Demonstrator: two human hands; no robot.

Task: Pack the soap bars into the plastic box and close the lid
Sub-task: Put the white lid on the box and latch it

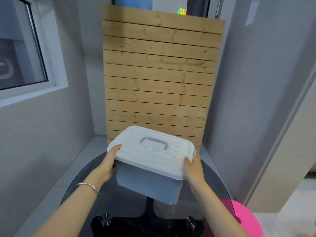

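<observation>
The plastic box (150, 183) sits in the lower centre of the frame, a pale blue-grey tub with its white ribbed lid (152, 151) on top and a grey carry handle (154, 142) lying in the middle of that lid. The box appears tilted, its near corner lower than the rest, and it shows above the dark round glass table (130, 199); whether its base touches the glass cannot be told. No soap bars are visible, as the walls of the box are not clear enough to see through.

The left hand (108, 164) clasps the left end of the box, thumb lying over the lid's edge and fingers wrapped beneath the rim. The right hand (193, 168) holds the right end in the same way, thumb on the lid's corner, the palm against the side just below a grey side latch (194, 154). A silver bracelet (88, 186) circles the left wrist.

Beneath the glass, a black table base (147, 226) fills the bottom centre of the frame. A bright pink round object (248, 218) lies at the lower right, partly behind the right forearm. Behind the table, a slatted wooden panel (159, 74) stands upright in the middle of the frame against grey walls, and a window (22, 53) occupies the upper left.
</observation>
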